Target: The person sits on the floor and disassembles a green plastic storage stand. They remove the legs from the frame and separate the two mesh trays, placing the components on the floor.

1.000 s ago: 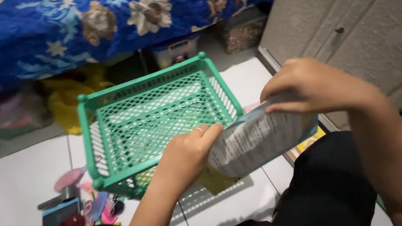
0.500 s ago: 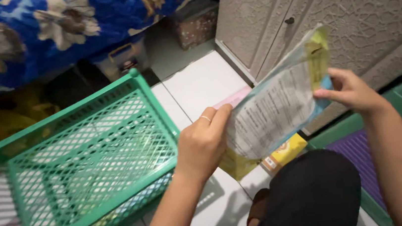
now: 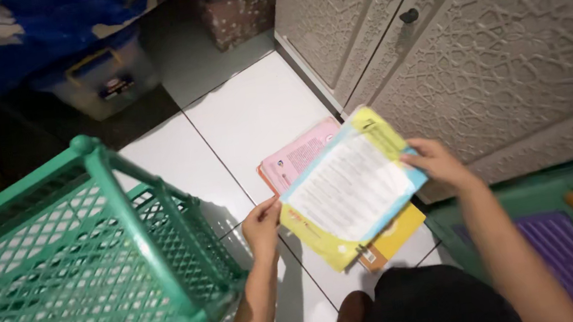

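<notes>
holding the thin booklet (image 3: 346, 190) w/ both hands, left hand (image 3: 262, 224) and right hand (image 3: 436, 163) pinched on its edges, you have it above the floor pile (image 3: 300, 154); not yet laid down.

Yellow-and-blue booklet (image 3: 346, 190), green lattice basket (image 3: 85, 274)

We see even indoor light from above, moderately bright. White floor tiles (image 3: 253, 115) reflect softly, no hard glare. Space under bed (image 3: 8, 140) falls into deep shadow. Green basket (image 3: 99, 273) casts soft lattice shadow on tile beside it. Basket mesh near lower left edge looks soft, slightly smeared. Booklet (image 3: 346, 190) print blurred, unreadable. Mild wide-angle stretch at corners.
</notes>
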